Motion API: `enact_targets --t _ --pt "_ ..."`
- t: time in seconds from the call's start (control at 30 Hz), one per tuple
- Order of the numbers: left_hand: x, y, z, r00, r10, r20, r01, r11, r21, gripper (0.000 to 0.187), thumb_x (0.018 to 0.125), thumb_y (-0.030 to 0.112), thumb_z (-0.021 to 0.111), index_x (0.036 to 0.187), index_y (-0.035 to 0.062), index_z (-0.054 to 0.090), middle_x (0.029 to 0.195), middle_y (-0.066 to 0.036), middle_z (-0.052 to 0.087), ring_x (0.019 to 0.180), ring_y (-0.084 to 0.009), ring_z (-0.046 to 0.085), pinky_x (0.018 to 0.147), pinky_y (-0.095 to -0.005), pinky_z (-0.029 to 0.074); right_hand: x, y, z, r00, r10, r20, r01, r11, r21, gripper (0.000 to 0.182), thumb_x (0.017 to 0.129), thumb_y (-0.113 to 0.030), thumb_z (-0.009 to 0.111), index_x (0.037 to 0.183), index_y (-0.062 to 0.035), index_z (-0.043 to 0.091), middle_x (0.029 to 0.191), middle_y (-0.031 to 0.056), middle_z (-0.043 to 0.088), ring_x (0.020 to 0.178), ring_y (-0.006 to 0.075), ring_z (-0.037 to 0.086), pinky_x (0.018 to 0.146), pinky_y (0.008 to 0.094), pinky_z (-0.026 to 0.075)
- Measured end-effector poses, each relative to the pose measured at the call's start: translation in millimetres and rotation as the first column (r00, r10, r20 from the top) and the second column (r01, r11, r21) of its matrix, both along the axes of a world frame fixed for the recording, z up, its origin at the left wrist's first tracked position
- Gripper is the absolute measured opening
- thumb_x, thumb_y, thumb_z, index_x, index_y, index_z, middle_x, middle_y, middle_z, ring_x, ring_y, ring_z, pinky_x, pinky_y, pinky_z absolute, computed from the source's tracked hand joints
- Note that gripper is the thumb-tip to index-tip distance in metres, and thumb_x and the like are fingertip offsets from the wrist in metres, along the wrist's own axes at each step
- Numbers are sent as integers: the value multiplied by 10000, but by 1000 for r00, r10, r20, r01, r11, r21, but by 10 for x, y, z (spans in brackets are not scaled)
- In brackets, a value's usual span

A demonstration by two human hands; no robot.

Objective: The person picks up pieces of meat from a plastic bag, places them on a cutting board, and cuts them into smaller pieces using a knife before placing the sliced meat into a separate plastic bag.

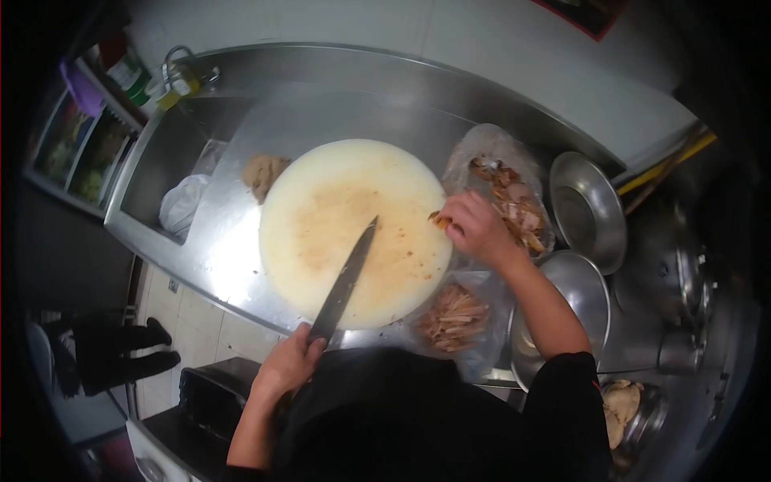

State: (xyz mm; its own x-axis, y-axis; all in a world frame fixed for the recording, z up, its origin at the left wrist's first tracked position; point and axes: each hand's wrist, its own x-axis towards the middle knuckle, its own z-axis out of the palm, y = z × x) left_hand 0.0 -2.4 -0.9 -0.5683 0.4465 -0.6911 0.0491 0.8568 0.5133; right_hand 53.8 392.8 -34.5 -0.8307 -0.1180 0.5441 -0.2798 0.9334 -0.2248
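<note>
My left hand (293, 359) grips the handle of a long knife (347, 281), whose blade lies over the round white cutting board (353, 177) with its tip near the middle. At the board's right edge, my right hand (474, 226) pinches a small brown piece of food (438, 219). Just right of that hand, larger browned meat pieces (518, 205) lie in a clear plastic bag. Below it, a pile of sliced meat strips (455, 319) rests on clear plastic. Brown crumbs dot the board.
Two metal bowls (589, 213) stand at the right. A sink (152, 189) with a white bag (183, 204) is at the left, near a brown lump (263, 175) beside the board. Another person's dark-clothed legs (120, 356) show at lower left.
</note>
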Motion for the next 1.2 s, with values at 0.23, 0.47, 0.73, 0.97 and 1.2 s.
enact_targets --t 0.23,0.47,0.73,0.97,1.2 --pt "-53 -236 -40 988 138 -69 -126 980 151 317 1040 294 532 1075 -20 513 765 -242 670 664 -361 689 699 -468 521 -130 -1180 -161 982 121 147 -122 992 0 203 824 -139 723 1013 -87 671 1019 69 570 959 272 583 862 389 478" --pt "25 -545 113 961 -16 -276 33 998 57 287 1022 289 555 1108 16 531 869 -284 684 892 -500 644 781 -562 497 -68 -1246 -298 942 65 328 6 977 -212 187 860 -43 696 1047 -46 703 1026 97 609 957 276 637 822 377 541" --pt "-2 -504 309 916 -258 -307 208 960 -188 235 1028 279 524 1084 52 539 832 -247 689 860 -477 663 772 -563 519 -252 -1380 -382 966 177 188 -128 961 -245 139 859 -11 645 984 -39 699 986 84 626 967 277 632 828 365 539" --pt "-70 -566 420 871 -390 -297 303 905 -300 228 1039 282 488 1053 56 509 800 -223 697 828 -453 683 750 -564 530 -257 -1384 -416 970 161 180 -115 964 -241 63 871 -29 618 918 -42 658 956 73 603 940 262 606 809 358 530" --pt "-229 -473 418 882 -433 -186 342 859 -380 237 1038 286 479 1095 57 500 854 -248 706 860 -477 679 765 -571 528 -267 -1360 -441 972 166 164 -127 966 -225 45 874 -13 601 870 -49 628 905 75 567 897 273 592 790 364 525"
